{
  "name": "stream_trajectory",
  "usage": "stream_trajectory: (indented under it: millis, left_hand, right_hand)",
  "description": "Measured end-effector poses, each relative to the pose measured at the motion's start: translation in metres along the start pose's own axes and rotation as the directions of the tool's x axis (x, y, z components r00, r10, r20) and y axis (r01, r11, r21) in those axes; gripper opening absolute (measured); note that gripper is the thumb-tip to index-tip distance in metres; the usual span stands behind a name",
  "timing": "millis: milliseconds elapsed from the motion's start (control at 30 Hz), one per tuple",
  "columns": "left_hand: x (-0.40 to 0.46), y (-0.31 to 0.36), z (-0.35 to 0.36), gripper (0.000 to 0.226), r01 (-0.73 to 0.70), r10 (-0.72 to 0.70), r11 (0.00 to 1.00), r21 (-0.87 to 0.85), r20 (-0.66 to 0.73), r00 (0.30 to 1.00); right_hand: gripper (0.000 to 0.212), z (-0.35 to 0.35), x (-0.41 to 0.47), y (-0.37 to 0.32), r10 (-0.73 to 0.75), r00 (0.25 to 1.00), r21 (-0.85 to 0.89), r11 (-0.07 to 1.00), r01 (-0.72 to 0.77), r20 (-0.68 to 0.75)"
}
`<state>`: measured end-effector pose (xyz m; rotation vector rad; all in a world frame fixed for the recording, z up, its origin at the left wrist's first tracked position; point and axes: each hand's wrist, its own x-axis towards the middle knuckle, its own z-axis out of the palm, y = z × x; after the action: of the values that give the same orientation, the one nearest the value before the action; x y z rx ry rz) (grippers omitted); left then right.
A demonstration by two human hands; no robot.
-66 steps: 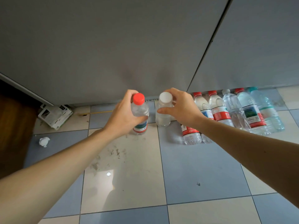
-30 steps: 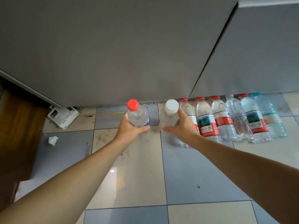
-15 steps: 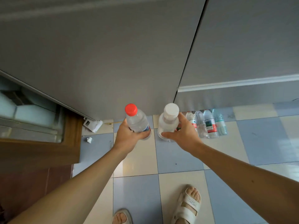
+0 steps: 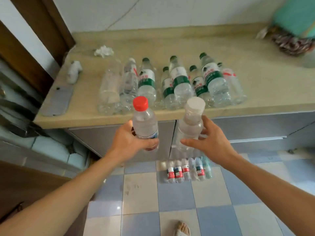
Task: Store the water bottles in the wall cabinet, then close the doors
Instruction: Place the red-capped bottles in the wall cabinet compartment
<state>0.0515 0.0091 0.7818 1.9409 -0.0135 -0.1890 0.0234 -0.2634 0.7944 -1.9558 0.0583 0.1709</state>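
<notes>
Left hand (image 4: pixel 130 143) grips the lower body of a red-capped bottle (image 4: pixel 144 124), fingers wrapped round it, bottle upright with cap tilted slightly toward the camera. Right hand (image 4: pixel 211 142) holds a white-capped bottle (image 4: pixel 190 123) the same way, thumb across the near side, fingers curled round the far side. The two bottles are side by side, apart, held in the air in front of the near edge of a beige countertop (image 4: pixel 255 92). On the countertop, a cluster of bottles (image 4: pixel 172 82) stands near the front edge: clear ones with no visible caps at the left, green-capped, green-labelled ones in the middle and right, one clear bottle with red print at the far right. Left of them lie a crumpled white tissue (image 4: pixel 103 51) and a small white object (image 4: pixel 74 71), blurred. A grey flat plate (image 4: pixel 58 101) lies at the left end of the counter. Grey base cabinet doors (image 4: pixel 252 126) below the counter appear closed. On the blue and cream tiled floor (image 4: pixel 213 198), a row of floor bottles (image 4: pixel 187 170) stands against the cabinet base. A sandalled foot (image 4: pixel 182 229) shows at the bottom edge. Teal object (image 4: pixel 294 14) at far right, blurred. No wall cabinet in view.
</notes>
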Motion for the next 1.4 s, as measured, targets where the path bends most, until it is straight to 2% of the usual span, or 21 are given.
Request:
stream_trajectory:
  millis: [67,167,267,367,500,600,800,967,1067,1167,1267,1400]
  left_hand:
    - [0.005,0.052,-0.016,0.055,-0.073,0.073,0.997,0.022,-0.004,0.997]
    - [0.014,0.128,-0.038,0.052,-0.172,0.172,0.985,0.001,-0.091,0.981]
    - [0.023,0.198,-0.058,0.049,-0.268,0.261,0.963,-0.017,-0.168,0.951]
    - [0.032,0.263,-0.082,0.048,-0.355,0.34,0.934,-0.021,-0.246,0.908]
    - [0.048,0.346,-0.118,0.041,-0.467,0.433,0.884,-0.036,-0.318,0.844]
    - [0.066,0.403,-0.148,0.042,-0.538,0.484,0.841,-0.057,-0.366,0.795]
    - [0.125,0.504,-0.208,0.039,-0.659,0.585,0.752,-0.024,-0.437,0.683]
    - [0.179,0.567,-0.265,0.074,-0.739,0.641,0.674,0.008,-0.504,0.579]
    - [0.208,0.592,-0.299,0.079,-0.75,0.675,0.656,0.086,-0.512,0.532]
    - [0.238,0.605,-0.321,0.078,-0.752,0.702,0.645,0.134,-0.494,0.513]
    - [0.27,0.609,-0.335,0.074,-0.738,0.707,0.654,0.166,-0.482,0.518]
    - [0.303,0.6,-0.347,0.073,-0.717,0.691,0.676,0.169,-0.483,0.537]
  right_hand:
    - [0.073,-0.025,0.001,-0.045,-0.071,0.997,-0.018,0.997,0.071,0.0]
    - [0.06,-0.058,0.012,-0.116,-0.202,0.979,-0.027,0.979,0.201,-0.033]
    - [0.06,-0.089,0.025,-0.184,-0.302,0.953,0.049,0.952,0.303,-0.039]
    - [0.068,-0.115,0.037,-0.251,-0.386,0.921,0.108,0.915,0.39,-0.051]
    - [0.054,-0.143,0.06,-0.334,-0.486,0.864,0.179,0.846,0.503,-0.131]
    - [0.051,-0.158,0.081,-0.392,-0.55,0.812,0.226,0.78,0.583,-0.194]
    - [0.047,-0.179,0.129,-0.492,-0.637,0.713,0.195,0.69,0.697,-0.293]
    - [0.062,-0.18,0.175,-0.571,-0.672,0.629,0.149,0.628,0.763,-0.391]
    - [0.054,-0.173,0.204,-0.613,-0.692,0.589,0.102,0.608,0.787,-0.418]
    - [0.054,-0.164,0.234,-0.644,-0.693,0.585,0.081,0.613,0.786,-0.421]
    - [0.041,-0.152,0.267,-0.668,-0.699,0.597,0.052,0.632,0.774,-0.394]
    - [0.05,-0.135,0.304,-0.685,-0.643,0.643,-0.004,0.708,0.706,-0.416]
